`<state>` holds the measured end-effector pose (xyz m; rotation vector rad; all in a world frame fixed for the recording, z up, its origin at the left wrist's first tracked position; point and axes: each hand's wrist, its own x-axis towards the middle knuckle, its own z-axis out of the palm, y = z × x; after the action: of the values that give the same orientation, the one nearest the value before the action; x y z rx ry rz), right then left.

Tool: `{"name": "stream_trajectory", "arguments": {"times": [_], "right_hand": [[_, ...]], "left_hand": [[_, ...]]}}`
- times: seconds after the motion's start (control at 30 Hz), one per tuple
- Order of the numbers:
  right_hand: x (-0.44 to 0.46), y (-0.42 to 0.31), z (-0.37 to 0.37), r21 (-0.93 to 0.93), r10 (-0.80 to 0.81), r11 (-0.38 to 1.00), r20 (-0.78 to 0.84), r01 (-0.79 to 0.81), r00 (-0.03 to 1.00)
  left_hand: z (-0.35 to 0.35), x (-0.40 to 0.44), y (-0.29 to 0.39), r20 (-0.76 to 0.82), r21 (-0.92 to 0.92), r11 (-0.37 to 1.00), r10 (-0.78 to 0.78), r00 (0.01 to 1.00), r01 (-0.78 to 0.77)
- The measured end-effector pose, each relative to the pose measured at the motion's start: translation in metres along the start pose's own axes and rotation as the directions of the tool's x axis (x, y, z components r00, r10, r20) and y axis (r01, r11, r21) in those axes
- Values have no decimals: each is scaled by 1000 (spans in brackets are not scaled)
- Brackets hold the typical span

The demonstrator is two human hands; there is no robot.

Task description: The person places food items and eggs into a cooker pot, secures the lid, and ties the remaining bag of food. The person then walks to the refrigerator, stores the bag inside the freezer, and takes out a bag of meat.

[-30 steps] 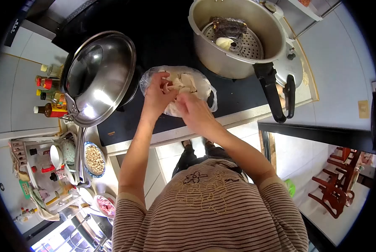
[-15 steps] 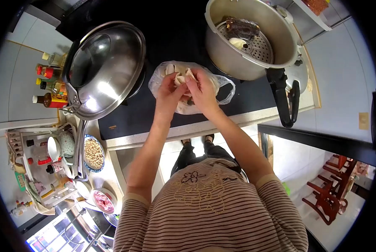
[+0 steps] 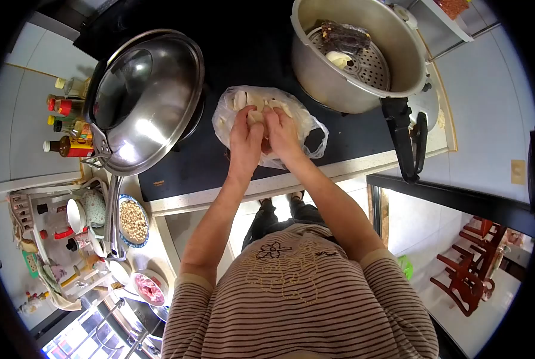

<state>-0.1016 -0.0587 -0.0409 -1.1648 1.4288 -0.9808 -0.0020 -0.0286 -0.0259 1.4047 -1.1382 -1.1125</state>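
A clear plastic bag (image 3: pixel 308 125) with several pale, dumpling-like pieces (image 3: pixel 240 100) lies open on the black cooktop (image 3: pixel 351 140). Over the bag, my left hand (image 3: pixel 245 139) and my right hand (image 3: pixel 281 133) are close together with fingers curled. Between their fingertips is a pale piece (image 3: pixel 256 116), pinched from both sides. The fingers partly hide it and the pieces beneath.
At the left stands a wok with a steel lid (image 3: pixel 151 107). A large pot (image 3: pixel 333 90) at the upper right holds a perforated steamer plate (image 3: pixel 375 70) and a dark wrapped item (image 3: pixel 345 37). Bottles (image 3: pixel 76 146) and a bowl of beans or nuts (image 3: pixel 133 221) are at the left.
Across the frames, the view shifted, so the pot and bag appear farther right. My hands came together around a pale piece; since half a second ago they have lowered slightly toward the bag.
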Motion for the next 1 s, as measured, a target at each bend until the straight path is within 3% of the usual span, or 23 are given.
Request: {"name": "stream_trajectory", "arguments": {"times": [0.1,0.2,0.3,0.4,0.5,0.57,0.6,0.7,0.8,0.9,1.0], "right_hand": [[0,-2,0,-20,22,1000,31,-21,999],[-5,-11,-3,-122,-172,977,49,177,984],[-4,-10,-3,-288,-293,904,118,315,949],[-5,-15,0,-236,-197,946,119,220,973],[16,11,6,-38,-398,917,-77,396,914],[16,8,-1,168,-32,985,-54,41,998],[16,2,-3,265,152,954,-17,-142,988],[20,14,3,156,13,988,-21,-9,1000],[14,-3,-9,258,233,932,113,-255,966],[14,0,-10,304,43,949,144,-86,989],[5,-7,-13,219,15,975,135,-45,991]], "left_hand": [[0,-2,0,-5,-97,995,-34,999,33],[3,5,-9,-159,-190,979,38,987,-68],[14,4,-9,-284,-173,984,-95,954,47],[24,8,-9,-384,-164,986,-54,922,-10],[29,12,-1,-418,-207,975,-9,908,-86],[24,9,7,-381,-258,962,-14,925,-91],[27,12,5,-418,-288,949,-8,908,-125],[19,14,-3,-411,-204,977,-32,911,-58],[10,19,-8,-391,-6,999,45,919,-51],[7,34,-16,-335,465,851,425,841,-244],[7,25,-7,-267,684,672,593,760,-284]]}}
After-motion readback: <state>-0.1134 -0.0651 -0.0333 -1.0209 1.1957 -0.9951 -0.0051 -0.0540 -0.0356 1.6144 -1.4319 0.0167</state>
